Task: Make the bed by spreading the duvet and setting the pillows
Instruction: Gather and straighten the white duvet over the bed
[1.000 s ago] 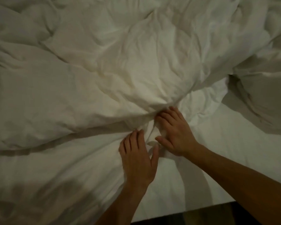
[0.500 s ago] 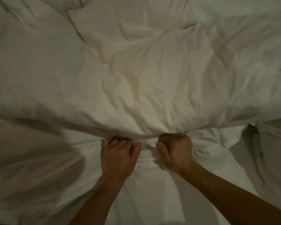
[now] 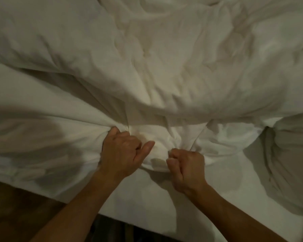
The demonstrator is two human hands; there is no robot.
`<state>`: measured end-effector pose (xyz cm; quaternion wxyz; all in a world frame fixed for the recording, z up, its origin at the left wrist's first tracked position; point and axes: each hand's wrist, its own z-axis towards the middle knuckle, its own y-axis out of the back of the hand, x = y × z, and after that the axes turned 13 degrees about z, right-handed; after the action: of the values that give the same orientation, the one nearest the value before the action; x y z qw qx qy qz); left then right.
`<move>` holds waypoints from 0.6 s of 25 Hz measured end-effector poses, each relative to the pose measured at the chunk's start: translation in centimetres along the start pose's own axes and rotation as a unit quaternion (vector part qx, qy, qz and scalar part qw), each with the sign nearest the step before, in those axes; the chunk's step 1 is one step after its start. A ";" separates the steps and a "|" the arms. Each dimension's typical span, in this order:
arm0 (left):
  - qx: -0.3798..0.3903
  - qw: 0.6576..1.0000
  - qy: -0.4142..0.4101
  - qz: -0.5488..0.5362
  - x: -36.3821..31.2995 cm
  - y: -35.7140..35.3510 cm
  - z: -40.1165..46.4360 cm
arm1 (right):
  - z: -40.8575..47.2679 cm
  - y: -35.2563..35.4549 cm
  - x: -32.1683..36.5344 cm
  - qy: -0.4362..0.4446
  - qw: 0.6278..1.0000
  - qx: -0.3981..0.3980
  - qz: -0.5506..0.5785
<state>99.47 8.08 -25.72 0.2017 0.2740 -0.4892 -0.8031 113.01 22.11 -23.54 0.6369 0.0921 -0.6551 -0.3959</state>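
Note:
A crumpled white duvet [image 3: 164, 67] fills most of the view, heaped in thick folds over the bed. My left hand [image 3: 122, 154] grips a bunched edge of the duvet, fingers curled into the fabric and thumb sticking out to the right. My right hand [image 3: 185, 166] grips the same edge a little to the right, closed in a fist round the cloth. Both hands are close together near the bed's near side. No pillow is visible.
The white bed sheet [image 3: 147, 203] shows bare below my hands, down to the mattress edge. Dark wooden floor [image 3: 16, 210] lies at the lower left. Another fold of white bedding [image 3: 290, 163] is bunched at the right.
My hands went from lying flat on the duvet edge to gripping it in fists. The duvet edge has come toward me, and the floor and mattress edge are now in view.

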 end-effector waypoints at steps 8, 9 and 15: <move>0.053 0.998 -0.027 -0.001 -0.7 3.9 -8.0 | -9.1 -1.7 3.7 -0.040 0.998 0.013 0.041; 0.056 0.998 -0.016 0.004 -0.8 4.0 -7.8 | -9.0 -1.5 3.7 -0.042 0.997 0.001 0.065; 0.055 0.992 0.069 -0.095 -8.6 6.1 -5.4 | -9.2 6.8 1.8 -0.006 0.988 -0.123 0.092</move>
<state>109.84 6.81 -20.20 0.1425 0.3843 -0.4893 -0.7698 123.63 21.90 -18.98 0.6732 -0.0501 -0.6108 -0.4138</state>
